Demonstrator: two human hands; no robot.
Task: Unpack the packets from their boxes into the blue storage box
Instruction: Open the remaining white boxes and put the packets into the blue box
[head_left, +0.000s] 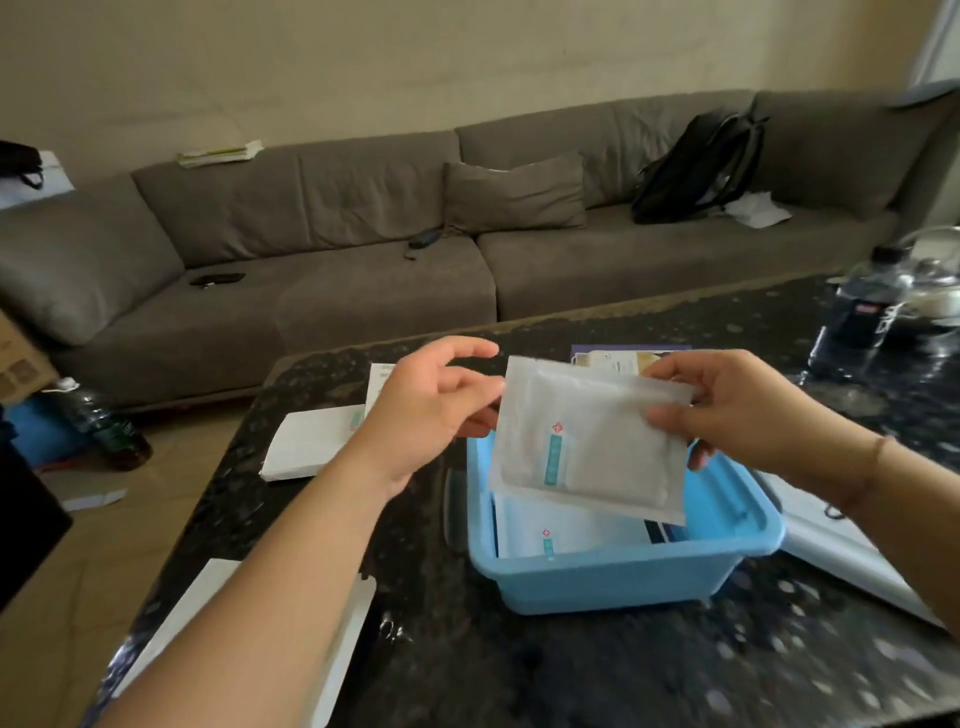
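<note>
Nearest you, a flat white box (249, 639) lies at the table's front-left edge, well to the near-left of the blue storage box (618, 577). That blue storage box is your landmark: it sits on the dark speckled table (571, 670) and already holds at least 1 white packet (566, 530) lying flat inside.

Directly above it you hold a second white packet (587, 447), tilted, its lower edge just over the rim. Your right hand (748, 410) pinches the packet's upper right corner between thumb and fingers. Your left hand (431, 410) is at the packet's left edge with fingers loosely spread; whether it actually grips is hard to tell.

You appear to be mid-placement. The next move likely calls for levelling the packet and lowering it onto the 1 below, then releasing.

Left of the storage box lies another white box (306, 441); behind it a printed carton (618, 358). Far right stand water bottles (857, 306); beyond, a grey sofa (363, 249).
</note>
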